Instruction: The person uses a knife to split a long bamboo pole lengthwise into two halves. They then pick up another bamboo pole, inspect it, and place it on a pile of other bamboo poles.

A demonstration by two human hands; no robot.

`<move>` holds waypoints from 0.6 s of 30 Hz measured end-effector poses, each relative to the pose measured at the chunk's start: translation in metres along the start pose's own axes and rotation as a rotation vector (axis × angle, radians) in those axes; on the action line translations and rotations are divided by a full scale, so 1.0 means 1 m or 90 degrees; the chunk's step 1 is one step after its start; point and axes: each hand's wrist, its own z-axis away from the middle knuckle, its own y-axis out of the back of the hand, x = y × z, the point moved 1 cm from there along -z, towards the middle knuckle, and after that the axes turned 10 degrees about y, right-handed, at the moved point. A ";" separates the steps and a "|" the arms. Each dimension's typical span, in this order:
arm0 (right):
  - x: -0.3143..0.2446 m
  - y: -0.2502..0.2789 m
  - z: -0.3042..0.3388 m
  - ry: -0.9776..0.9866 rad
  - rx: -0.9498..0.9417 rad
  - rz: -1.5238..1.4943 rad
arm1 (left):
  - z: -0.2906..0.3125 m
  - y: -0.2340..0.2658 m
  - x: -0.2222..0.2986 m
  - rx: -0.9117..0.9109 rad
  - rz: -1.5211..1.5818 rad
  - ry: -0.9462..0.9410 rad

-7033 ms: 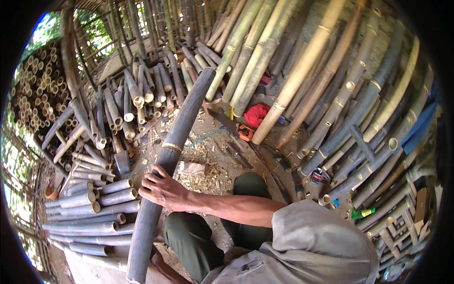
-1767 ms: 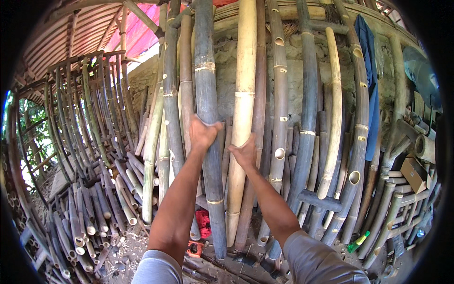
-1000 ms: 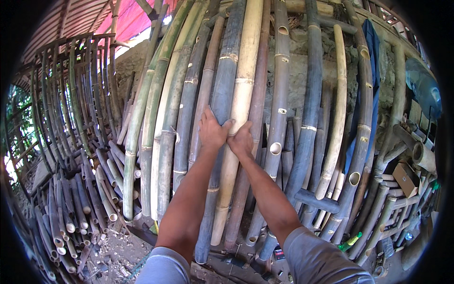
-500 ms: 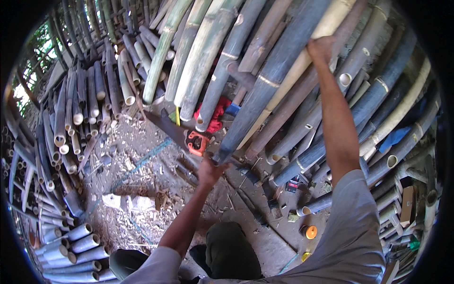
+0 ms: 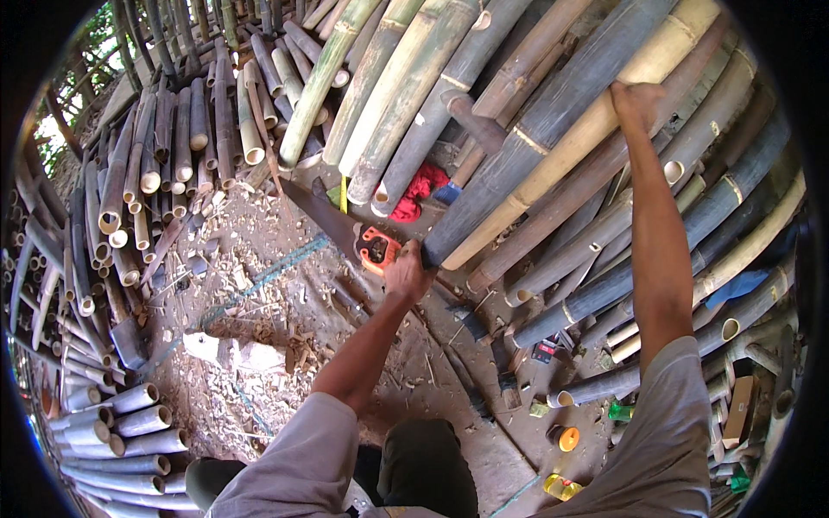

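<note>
A thick dark bamboo pole (image 5: 492, 181) slants from the upper right down to the middle, its lower end beside my left hand (image 5: 408, 276). That hand is closed around the pole's end; the fingertips are partly hidden. Against it lies a pale yellow bamboo pole (image 5: 570, 142). My right hand (image 5: 637, 105) grips this pale pole higher up, its fingers largely out of sight. Just left of my left hand, a hand saw with an orange handle (image 5: 376, 249) lies with its dark blade (image 5: 318, 211) pointing to the upper left.
More bamboo poles (image 5: 380, 95) lean on both sides, with a hammer-like tool (image 5: 473, 121) among them. Cut bamboo lengths (image 5: 147, 421) are stacked at left. Wood chips and a pale block (image 5: 237, 352) lie on the floor. An orange-topped round container (image 5: 567, 439) stands at lower right.
My left hand has moved up and closed on the dark pole's lower end, where its fingers were spread before. My right hand keeps its grip on the pale pole. The whole view has shifted.
</note>
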 end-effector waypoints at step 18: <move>0.026 0.004 -0.004 0.049 0.010 0.013 | 0.086 -0.168 0.021 -0.184 -0.226 -0.357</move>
